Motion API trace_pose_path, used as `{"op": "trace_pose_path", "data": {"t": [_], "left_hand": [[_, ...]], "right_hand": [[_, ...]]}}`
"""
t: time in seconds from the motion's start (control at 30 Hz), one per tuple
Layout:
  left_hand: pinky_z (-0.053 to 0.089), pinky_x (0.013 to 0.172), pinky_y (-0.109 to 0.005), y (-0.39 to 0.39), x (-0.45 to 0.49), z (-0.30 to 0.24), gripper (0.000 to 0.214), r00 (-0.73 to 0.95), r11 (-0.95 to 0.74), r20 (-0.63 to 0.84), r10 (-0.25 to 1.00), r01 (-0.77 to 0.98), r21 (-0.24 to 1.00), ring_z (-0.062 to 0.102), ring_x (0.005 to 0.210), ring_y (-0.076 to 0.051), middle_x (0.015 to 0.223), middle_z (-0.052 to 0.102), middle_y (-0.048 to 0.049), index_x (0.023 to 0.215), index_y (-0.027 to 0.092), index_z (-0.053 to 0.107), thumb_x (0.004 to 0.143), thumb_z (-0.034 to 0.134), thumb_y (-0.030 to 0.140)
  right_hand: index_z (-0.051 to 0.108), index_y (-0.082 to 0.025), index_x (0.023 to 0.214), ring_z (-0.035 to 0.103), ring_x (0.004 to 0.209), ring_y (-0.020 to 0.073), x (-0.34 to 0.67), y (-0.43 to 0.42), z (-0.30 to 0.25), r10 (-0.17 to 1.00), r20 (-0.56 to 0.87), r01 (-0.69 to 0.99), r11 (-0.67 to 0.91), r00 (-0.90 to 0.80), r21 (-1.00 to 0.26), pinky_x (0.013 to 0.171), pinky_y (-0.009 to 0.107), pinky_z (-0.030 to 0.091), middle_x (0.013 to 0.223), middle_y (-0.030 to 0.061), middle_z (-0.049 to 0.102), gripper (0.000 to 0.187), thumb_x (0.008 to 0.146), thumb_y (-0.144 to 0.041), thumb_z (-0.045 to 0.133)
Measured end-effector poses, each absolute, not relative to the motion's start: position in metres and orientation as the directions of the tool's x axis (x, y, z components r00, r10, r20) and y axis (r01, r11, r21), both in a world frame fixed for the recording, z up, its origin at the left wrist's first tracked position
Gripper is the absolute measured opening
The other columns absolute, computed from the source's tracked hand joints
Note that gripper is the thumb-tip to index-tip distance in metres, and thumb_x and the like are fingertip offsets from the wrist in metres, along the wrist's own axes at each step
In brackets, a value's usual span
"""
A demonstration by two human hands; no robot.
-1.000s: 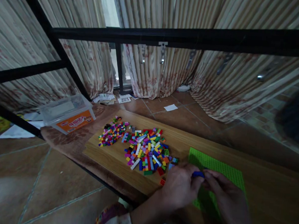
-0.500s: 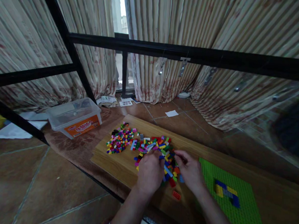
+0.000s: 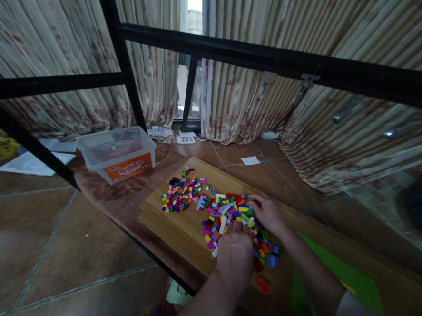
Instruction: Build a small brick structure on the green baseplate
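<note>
My left hand reaches down into the near side of a pile of mixed toy building bricks. Its fingers are curled and close together, with the tips hidden behind the knuckles. At the pile's back right edge is my right hand, thumb and fingers drawn together; whatever sits between the tips is too small to make out. An orange-red brick lies apart, close to the table's front edge. Under my right forearm is a green baseplate, where only a bit of yellow brick shows.
A second heap of smaller bricks lies on the left of the wooden table. Beyond it a clear plastic box with an orange label stands on a brown cloth. Black metal bars cross in front of the curtains.
The view has shifted a little. My right hand has moved to the back of the pile, and my left hand has slid rightward over it. My right forearm now covers most of the bricks on the baseplate.
</note>
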State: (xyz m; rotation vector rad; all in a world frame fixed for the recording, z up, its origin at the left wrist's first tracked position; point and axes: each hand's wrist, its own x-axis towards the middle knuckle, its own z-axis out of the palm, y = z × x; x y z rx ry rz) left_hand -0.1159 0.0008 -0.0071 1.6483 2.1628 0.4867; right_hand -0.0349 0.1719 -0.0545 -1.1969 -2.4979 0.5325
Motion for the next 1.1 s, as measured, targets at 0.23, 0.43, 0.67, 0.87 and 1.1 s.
{"op": "trace_pose_path", "data": {"t": [0.23, 0.43, 0.67, 0.87, 1.1], "left_hand": [[0.052, 0.076, -0.033, -0.001, -0.118, -0.01, 0.027, -0.24, 0.238, -0.071, 0.968, 0.794, 0.559, 0.064, 0.093, -0.026, 0.104, 0.065, -0.0121, 0.102, 0.014, 0.063, 0.079, 0.05, 0.007], [0.05, 0.073, -0.031, -0.003, -0.153, -0.004, 0.026, -0.49, 0.312, 0.094, 0.866, 0.679, 0.665, 0.066, 0.083, -0.021, 0.098, 0.068, -0.0067, 0.102, 0.022, 0.065, 0.089, 0.044, 0.017], [0.049, 0.077, -0.028, -0.001, -0.203, 0.001, 0.025, -0.834, 0.203, 0.154, 0.529, 0.3, 0.932, 0.067, 0.085, -0.018, 0.094, 0.073, -0.0055, 0.097, 0.018, 0.07, 0.085, 0.049, 0.018], [0.049, 0.074, -0.026, 0.003, -0.22, -0.004, 0.022, -0.911, -0.03, 0.118, 0.396, 0.115, 0.993, 0.066, 0.08, -0.017, 0.084, 0.073, -0.0042, 0.089, 0.016, 0.073, 0.079, 0.054, 0.021], [0.045, 0.057, -0.021, 0.003, -0.226, 0.001, 0.024, -0.955, -0.192, 0.047, 0.294, -0.01, 0.981, 0.06, 0.064, -0.012, 0.081, 0.072, -0.0037, 0.091, 0.015, 0.073, 0.074, 0.057, 0.022]], "right_hand": [[0.071, -0.021, 0.076, 0.062, 0.072, 0.0194, -0.013, 0.165, -0.046, 0.772, 0.045, 0.68, 0.585, -0.634, -0.442, 0.065, 0.029, 0.042, 0.074, 0.0036, 0.07, 0.034, 0.087, -0.039, 0.044], [0.069, -0.022, 0.071, 0.06, 0.063, 0.0174, -0.006, 0.16, -0.034, 0.748, -0.062, 0.685, 0.567, -0.66, -0.457, 0.058, 0.027, 0.039, 0.066, 0.001, 0.067, 0.033, 0.086, -0.039, 0.045], [0.072, -0.022, 0.088, 0.065, 0.074, 0.0184, -0.052, 0.159, -0.022, 0.773, 0.107, 0.643, 0.587, -0.625, -0.492, 0.068, 0.029, 0.044, 0.083, 0.0034, 0.073, 0.025, 0.085, -0.031, 0.049], [0.072, -0.022, 0.093, 0.066, 0.081, 0.0191, -0.063, 0.152, -0.026, 0.744, 0.053, 0.635, 0.604, -0.666, -0.482, 0.072, 0.029, 0.047, 0.092, 0.0047, 0.073, 0.021, 0.085, -0.027, 0.053], [0.072, -0.023, 0.093, 0.066, 0.081, 0.02, -0.077, 0.147, -0.017, 0.746, 0.079, 0.645, 0.619, -0.661, -0.448, 0.072, 0.03, 0.047, 0.09, 0.0045, 0.073, 0.021, 0.086, -0.027, 0.053]]}}
